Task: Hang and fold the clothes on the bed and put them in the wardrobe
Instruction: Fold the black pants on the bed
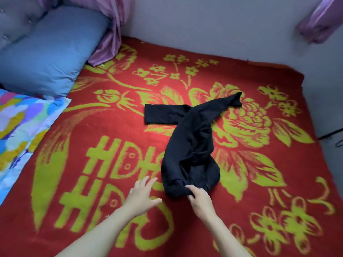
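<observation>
Nearest to the person are the two bare arms, reaching out over the bed. The right hand pinches the near edge of the soft black piece of clothing, with its thumb and fingers curled into the cloth. The left hand holds nothing; its fingers are spread wide and straight, just beside the clothing and low over the bed; whether it touches the bed cannot be told.

The black clothing lies in the middle of the thick red blanket with big yellow-green flowers and letters. The near end is bunched in a lump; one long flat part sticks out to the left, and another runs away to the far right, with its tip curled over. It is not folded yet, and no wardrobe shows.

What could go wrong: only one hand has the cloth, so a pull may drag the whole thing in a heap and make more creases; the far parts are crossed, so a fold made now may come out lumpy; the fuzzy blanket may catch the cloth and hold it back.

Further off on the left lies a bright bedsheet with many colours; behind it rests a plump blue pillow; then a shiny purple curtain hangs down to the bed; last comes the plain grey wall.
</observation>
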The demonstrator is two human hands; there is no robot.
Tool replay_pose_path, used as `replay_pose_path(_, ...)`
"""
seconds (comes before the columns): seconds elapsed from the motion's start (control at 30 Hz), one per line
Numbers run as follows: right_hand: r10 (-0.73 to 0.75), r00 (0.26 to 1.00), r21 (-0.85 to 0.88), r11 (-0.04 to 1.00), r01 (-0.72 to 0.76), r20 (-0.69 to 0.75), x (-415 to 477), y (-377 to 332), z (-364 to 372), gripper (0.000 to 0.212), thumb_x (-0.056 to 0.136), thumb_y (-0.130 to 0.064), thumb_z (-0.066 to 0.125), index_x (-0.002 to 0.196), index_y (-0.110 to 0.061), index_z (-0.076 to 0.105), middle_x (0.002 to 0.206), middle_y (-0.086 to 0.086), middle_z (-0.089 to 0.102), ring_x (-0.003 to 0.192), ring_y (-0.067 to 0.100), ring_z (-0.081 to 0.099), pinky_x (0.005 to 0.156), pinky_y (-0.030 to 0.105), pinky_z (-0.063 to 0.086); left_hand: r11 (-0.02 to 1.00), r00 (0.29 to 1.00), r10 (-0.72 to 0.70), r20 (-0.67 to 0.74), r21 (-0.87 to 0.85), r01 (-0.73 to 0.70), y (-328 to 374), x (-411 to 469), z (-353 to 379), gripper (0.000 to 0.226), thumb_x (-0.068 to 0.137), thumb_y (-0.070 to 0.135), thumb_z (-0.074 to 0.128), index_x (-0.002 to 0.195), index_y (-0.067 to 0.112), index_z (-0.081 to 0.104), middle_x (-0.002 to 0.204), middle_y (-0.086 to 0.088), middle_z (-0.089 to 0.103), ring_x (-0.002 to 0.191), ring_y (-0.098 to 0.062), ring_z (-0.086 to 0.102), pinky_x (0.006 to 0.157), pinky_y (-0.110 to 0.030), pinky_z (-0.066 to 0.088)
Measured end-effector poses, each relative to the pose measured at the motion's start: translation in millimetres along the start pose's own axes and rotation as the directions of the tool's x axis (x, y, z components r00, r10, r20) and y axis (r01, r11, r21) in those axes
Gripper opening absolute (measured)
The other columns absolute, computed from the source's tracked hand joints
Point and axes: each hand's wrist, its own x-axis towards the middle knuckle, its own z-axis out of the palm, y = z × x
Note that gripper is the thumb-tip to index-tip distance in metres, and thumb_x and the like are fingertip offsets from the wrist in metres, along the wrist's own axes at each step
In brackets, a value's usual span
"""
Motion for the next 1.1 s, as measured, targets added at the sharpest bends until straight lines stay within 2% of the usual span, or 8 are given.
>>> replay_pose_path(0.13,-0.122,0.991,0.0,0.993,0.122,-0.053,-39.3,-44.7,-29.9,0.025,0.091,-0.02,0.055,0.115,-0.025,0.063,0.104,-0.004,0.068,0.101,0.016,0.056,0.086,0.03,0.042,0.987,0.983,0.161,-0.093,0.042,-0.158,11.4,-33.2,-7.5,0.097,0.076,0.053,0.064,0.149,0.037,0.001,0.157,0.004,0.004,0.141,-0.016,0.009,0.11,-0.04,0.022)
replay_pose_path(0.23,-0.168,0.981,0.168,0.969,0.183,-0.097,-74.7,-81.5,-38.7,0.019,0.09,-0.014,0.058,0.105,-0.02,0.068,0.092,-0.011,0.069,0.087,0.005,0.061,0.074,0.016,0.043,0.96,0.946,0.273,-0.176,-0.019,-0.28,8.8,-62.0,-21.2,0.097,0.074,0.051,0.068,0.149,0.033,0.008,0.153,0.006,0.017,0.139,-0.014,0.016,0.108,-0.035,0.023)
replay_pose_path(0.37,-0.134,0.975,0.283,0.942,0.18,-0.175,-104.4,-122.1,-46.1,0.012,0.088,-0.011,0.061,0.094,-0.017,0.069,0.085,-0.008,0.069,0.082,0.008,0.063,0.075,0.023,0.045,0.913,0.891,0.323,-0.319,-0.141,-0.382,-7.2,-98.9,-51.8,0.063,0.083,0.029,0.065,0.141,0.027,0.038,0.121,-0.002,0.061,0.114,-0.023,0.055,0.089,-0.029,0.039)
replay_pose_path(0.57,-0.003,0.978,0.452,0.887,0.098,-0.207,-130.8,-156.4,-32.3,0.01,0.085,-0.011,0.066,0.083,-0.021,0.066,0.077,-0.002,0.066,0.074,0.011,0.057,0.07,0.027,0.044,0.867,0.816,0.438,-0.377,-0.064,-0.495,-39.3,-140.4,-114.0,0.034,0.087,0.028,0.061,0.12,0.027,0.056,0.086,-0.001,0.069,0.082,-0.022,0.064,0.067,-0.029,0.043)
replay_pose_path(0.7,0.075,0.962,0.525,0.848,0.076,-0.261,-147.1,-164.9,-0.7,0.014,0.083,-0.015,0.069,0.093,-0.022,0.066,0.091,-0.003,0.068,0.088,0.014,0.063,0.08,0.028,0.048,0.821,0.756,0.5,-0.423,-0.046,-0.569,-36.6,-159.3,-135.1,0.025,0.088,0.029,0.061,0.111,0.022,0.061,0.079,0.001,0.068,0.075,-0.02,0.063,0.062,-0.029,0.04)
replay_pose_path(0.83,0.127,0.961,0.471,0.882,0.004,-0.246,-166.8,-154.3,35.0,0.05,0.078,-0.031,0.075,0.123,-0.017,0.057,0.118,-0.003,0.06,0.112,0.012,0.053,0.095,0.029,0.042,0.753,0.716,0.49,-0.498,-0.171,-0.635,-28.8,-180.8,-151.0,0.012,0.089,0.024,0.061,0.1,0.021,0.063,0.07,0.008,0.063,0.067,-0.017,0.062,0.063,-0.035,0.046)
replay_pose_path(0.97,0.267,0.939,0.627,0.776,-0.077,-0.215,-187.2,-156.0,62.1,0.083,0.07,-0.062,0.061,0.14,-0.022,0.038,0.133,-0.002,0.048,0.124,0.013,0.044,0.097,0.03,0.038,0.694,0.697,0.468,-0.543,-0.263,-0.67,-14.2,-201.3,-168.4,0.004,0.089,0.023,0.061,0.09,0.026,0.059,0.067,0.001,0.066,0.065,-0.018,0.064,0.063,-0.042,0.051)
replay_pose_path(1.1,0.246,0.913,0.629,0.778,0.013,-0.324,-198.1,-164.0,74.3,0.08,0.08,-0.048,0.067,0.145,-0.027,0.027,0.138,-0.006,0.044,0.128,0.012,0.041,0.103,0.034,0.039,0.614,0.692,0.427,-0.583,-0.374,-0.695,1.9,-218.0,-180.7,0.009,0.091,0.02,0.058,0.095,0.013,0.063,0.072,-0.009,0.068,0.069,-0.028,0.066,0.065,-0.05,0.052)
